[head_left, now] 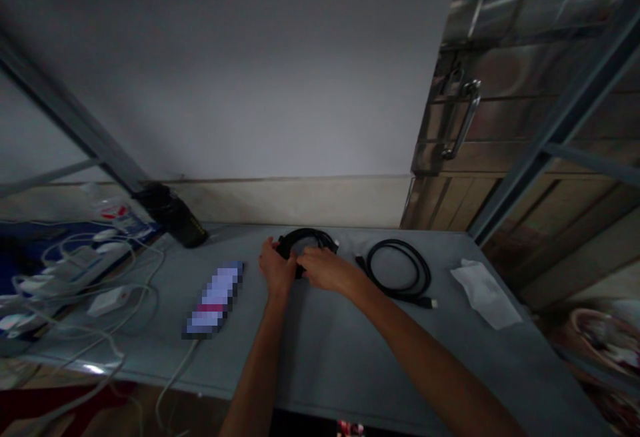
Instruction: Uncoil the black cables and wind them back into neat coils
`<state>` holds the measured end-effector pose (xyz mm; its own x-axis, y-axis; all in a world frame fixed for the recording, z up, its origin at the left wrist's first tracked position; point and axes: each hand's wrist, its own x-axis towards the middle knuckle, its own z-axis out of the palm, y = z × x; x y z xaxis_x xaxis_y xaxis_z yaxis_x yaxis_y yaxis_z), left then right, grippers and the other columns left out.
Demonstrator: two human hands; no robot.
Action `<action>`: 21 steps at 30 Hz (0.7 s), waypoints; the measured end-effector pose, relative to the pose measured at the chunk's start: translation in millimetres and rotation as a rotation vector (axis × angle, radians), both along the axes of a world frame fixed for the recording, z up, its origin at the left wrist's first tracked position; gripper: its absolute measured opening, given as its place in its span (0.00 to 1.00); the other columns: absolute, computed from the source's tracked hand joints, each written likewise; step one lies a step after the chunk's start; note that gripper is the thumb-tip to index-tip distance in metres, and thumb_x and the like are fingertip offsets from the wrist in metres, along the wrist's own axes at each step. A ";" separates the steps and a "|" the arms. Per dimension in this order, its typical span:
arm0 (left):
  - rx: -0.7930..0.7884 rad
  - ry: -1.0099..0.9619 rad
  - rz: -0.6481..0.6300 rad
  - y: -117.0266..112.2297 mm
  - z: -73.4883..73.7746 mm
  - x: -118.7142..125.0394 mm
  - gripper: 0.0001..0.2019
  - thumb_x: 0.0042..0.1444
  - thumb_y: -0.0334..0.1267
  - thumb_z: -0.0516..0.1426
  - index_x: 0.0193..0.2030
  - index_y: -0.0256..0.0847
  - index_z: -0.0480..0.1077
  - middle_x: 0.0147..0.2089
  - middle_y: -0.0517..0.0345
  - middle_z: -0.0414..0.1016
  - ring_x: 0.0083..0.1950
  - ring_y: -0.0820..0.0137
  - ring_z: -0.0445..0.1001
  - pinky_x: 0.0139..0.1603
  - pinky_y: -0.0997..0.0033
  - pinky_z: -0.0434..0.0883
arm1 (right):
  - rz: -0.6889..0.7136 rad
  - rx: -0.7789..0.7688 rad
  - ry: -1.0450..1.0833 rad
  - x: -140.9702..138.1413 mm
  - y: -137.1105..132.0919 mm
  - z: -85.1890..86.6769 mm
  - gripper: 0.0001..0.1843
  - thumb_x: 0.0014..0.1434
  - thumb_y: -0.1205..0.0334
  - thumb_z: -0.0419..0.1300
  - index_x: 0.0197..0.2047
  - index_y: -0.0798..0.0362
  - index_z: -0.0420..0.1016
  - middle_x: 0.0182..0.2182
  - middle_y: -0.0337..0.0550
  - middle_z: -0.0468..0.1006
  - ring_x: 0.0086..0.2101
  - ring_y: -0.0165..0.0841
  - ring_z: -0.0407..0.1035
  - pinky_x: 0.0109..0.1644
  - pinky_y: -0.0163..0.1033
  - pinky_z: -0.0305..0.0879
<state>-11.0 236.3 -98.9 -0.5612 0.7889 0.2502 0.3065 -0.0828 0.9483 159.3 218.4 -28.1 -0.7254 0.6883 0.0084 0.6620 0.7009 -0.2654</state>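
A coiled black cable [301, 233] lies on the grey tabletop [330, 363] between my two hands. My left hand [277, 269] is closed around the left side of the coil, thumb toward the middle. From the right, my right hand [323, 267] pinches the near part of the same coil with bent fingers. A plug end shows at the coil's right side. Just right of my right hand rests a second black cable [425, 270], looped loosely, its two connector ends apart from the loop. Exactly what my fingertips grip is partly hidden.
Left of my hands lies a phone [215, 300] with a lit screen and a white cord. A black bottle [173, 217], a clear bottle [117, 213], a white charger [109, 300] and tangled white cords fill the left side. White paper [486, 293] lies right; metal posts flank the table.
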 end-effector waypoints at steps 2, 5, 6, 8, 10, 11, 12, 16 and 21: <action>-0.059 0.087 0.051 -1.5 -1.1 2.4 0.29 0.47 0.30 0.70 0.56 0.46 0.69 0.63 0.42 0.75 0.77 0.38 0.63 0.77 0.30 0.55 | -0.028 -0.003 -0.020 5.9 -0.4 8.6 0.14 0.76 0.61 0.67 0.61 0.56 0.81 0.60 0.56 0.82 0.59 0.46 0.80 0.64 0.47 0.77; -0.110 0.177 0.109 -3.8 -1.2 5.8 0.27 0.52 0.30 0.68 0.58 0.47 0.69 0.69 0.38 0.72 0.79 0.36 0.60 0.78 0.24 0.50 | -0.120 -0.014 -0.059 24.6 0.4 26.6 0.17 0.77 0.56 0.68 0.63 0.55 0.80 0.60 0.53 0.82 0.59 0.45 0.79 0.64 0.49 0.78; -0.112 0.192 0.119 -4.1 -1.0 6.5 0.26 0.53 0.29 0.67 0.58 0.47 0.70 0.69 0.38 0.71 0.79 0.36 0.60 0.78 0.24 0.50 | -0.165 -0.020 -0.079 33.3 1.0 33.1 0.17 0.77 0.55 0.68 0.63 0.55 0.80 0.60 0.52 0.82 0.59 0.45 0.80 0.64 0.51 0.78; -0.098 0.206 0.133 -4.0 -0.4 7.2 0.24 0.54 0.28 0.66 0.57 0.47 0.71 0.68 0.39 0.71 0.78 0.37 0.61 0.77 0.26 0.52 | -0.270 -0.044 -0.135 52.9 2.5 45.5 0.17 0.78 0.54 0.67 0.62 0.55 0.80 0.60 0.52 0.83 0.58 0.45 0.80 0.64 0.55 0.79; -0.070 0.203 0.134 -3.3 0.2 7.4 0.22 0.56 0.26 0.63 0.56 0.47 0.72 0.65 0.40 0.73 0.76 0.41 0.65 0.77 0.29 0.55 | -0.376 -0.089 -0.207 72.3 4.5 55.5 0.17 0.77 0.54 0.68 0.61 0.55 0.81 0.60 0.52 0.83 0.58 0.45 0.80 0.64 0.57 0.79; -0.053 0.197 0.131 -3.0 0.5 7.5 0.21 0.57 0.25 0.61 0.55 0.47 0.72 0.64 0.41 0.74 0.74 0.43 0.68 0.77 0.32 0.57 | -0.423 -0.120 -0.244 80.6 5.8 59.2 0.18 0.75 0.54 0.70 0.60 0.55 0.82 0.60 0.53 0.84 0.58 0.46 0.80 0.64 0.57 0.79; -0.037 0.189 0.129 -2.7 0.8 7.6 0.20 0.57 0.24 0.60 0.54 0.46 0.73 0.63 0.42 0.75 0.72 0.44 0.69 0.77 0.33 0.58 | -0.464 -0.156 -0.279 87.5 7.3 62.1 0.19 0.73 0.54 0.73 0.60 0.56 0.83 0.59 0.55 0.84 0.58 0.46 0.81 0.64 0.57 0.79; 0.022 0.144 0.129 -4.0 3.5 9.3 0.18 0.55 0.22 0.60 0.49 0.46 0.74 0.57 0.45 0.77 0.69 0.45 0.71 0.75 0.36 0.59 | -0.565 -0.333 -0.383 97.6 15.6 65.0 0.19 0.67 0.55 0.78 0.54 0.57 0.85 0.54 0.53 0.87 0.53 0.44 0.83 0.60 0.53 0.81; 0.132 0.100 0.123 -10.9 15.6 14.4 0.16 0.55 0.25 0.64 0.48 0.47 0.74 0.56 0.47 0.75 0.72 0.43 0.66 0.76 0.34 0.57 | -0.607 -0.546 -0.472 87.4 25.2 58.3 0.14 0.72 0.54 0.74 0.51 0.55 0.84 0.46 0.44 0.87 0.44 0.38 0.84 0.52 0.49 0.84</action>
<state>3.3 225.4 -83.3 -0.6187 0.6727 0.4059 0.4139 -0.1601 0.8962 246.6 243.5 30.3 -0.0874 0.7717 -0.6299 0.9961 0.0583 -0.0669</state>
